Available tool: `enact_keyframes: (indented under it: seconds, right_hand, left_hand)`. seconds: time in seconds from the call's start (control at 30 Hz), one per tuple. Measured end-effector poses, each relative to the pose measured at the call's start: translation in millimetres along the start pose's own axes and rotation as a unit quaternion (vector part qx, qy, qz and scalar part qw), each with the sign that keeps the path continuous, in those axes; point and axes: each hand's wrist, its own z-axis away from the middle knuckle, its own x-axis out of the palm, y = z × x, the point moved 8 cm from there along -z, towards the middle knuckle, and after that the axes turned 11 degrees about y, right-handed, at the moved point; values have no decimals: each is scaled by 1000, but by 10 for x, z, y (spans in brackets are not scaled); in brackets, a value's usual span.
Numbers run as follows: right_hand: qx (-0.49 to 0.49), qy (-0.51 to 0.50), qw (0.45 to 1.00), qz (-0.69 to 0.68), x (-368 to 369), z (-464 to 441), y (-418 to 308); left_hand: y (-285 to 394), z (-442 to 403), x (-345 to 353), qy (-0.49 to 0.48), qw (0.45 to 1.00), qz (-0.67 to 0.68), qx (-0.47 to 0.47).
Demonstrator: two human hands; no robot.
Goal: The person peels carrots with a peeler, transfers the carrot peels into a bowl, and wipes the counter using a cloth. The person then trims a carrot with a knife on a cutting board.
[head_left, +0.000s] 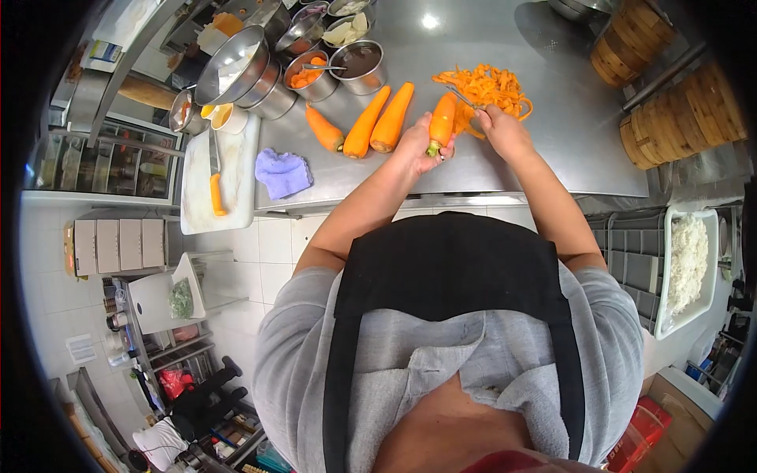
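Note:
My left hand (423,148) is closed around the stem end of a carrot (444,116), whose tip points away from me. My right hand (506,132) grips a peeler (467,99), and its thin metal end lies against the far part of the carrot. A loose heap of orange carrot peelings (493,85) spreads on the steel counter just beyond my right hand. Left of my hands, three peeled-looking carrots lie side by side: one close by (393,118), a middle one (367,122) and a shorter one (323,128).
A purple cloth (282,173) lies left of the carrots. Beside it, a yellow-handled knife (215,181) rests on a white cutting board (195,206). Several metal bowls and pots (359,69) crowd the back left. Bamboo steamers (682,118) stand on the right. A co-worker (189,414) is at lower left.

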Motion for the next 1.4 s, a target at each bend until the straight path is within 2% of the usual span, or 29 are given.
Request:
enact_keyframes:
  seconds: [0.1, 0.27, 0.4, 0.63, 0.8, 0.9, 1.0, 1.03, 1.17, 1.27, 1.4]
  right_hand:
    - [-22, -39, 999, -3, 24, 198, -122]
    - [-47, -74, 996, 13, 24, 482, -289]
    - [-55, -66, 996, 35, 2, 440, -292]
    - [-78, -56, 994, 45, 80, 481, -337]
    - [-75, -27, 996, 32, 185, 336, -465]
    - [-31, -18, 998, 52, 333, -24, -300]
    - [-37, -1, 998, 48, 274, -69, -220]
    - [-9, -29, 999, 44, 262, -11, -196]
    - [-31, -82, 996, -29, 267, 322, -294]
    - [-65, -77, 994, -32, 211, 425, -324]
    - [-45, -83, 995, -15, 175, 379, -268]
  left_hand:
    - [36, 6, -61, 40, 999, 1, -1]
    - [58, -88, -114, 5, 1000, -29, 7]
    - [50, -101, -117, 13, 998, -51, 31]
    - [31, -171, -171, 24, 999, -18, 17]
    - [16, -238, -168, 15, 999, -28, 37]
    - [21, -125, -140, 25, 998, -38, 35]
    - [-5, -97, -129, 6, 999, -34, 34]
    - [-6, -109, -169, 26, 999, -20, 23]
    - [29, -158, -212, 22, 999, 16, 19]
    - [38, -149, -242, 37, 999, 4, 21]
    - [55, -120, -176, 12, 999, -10, 31]
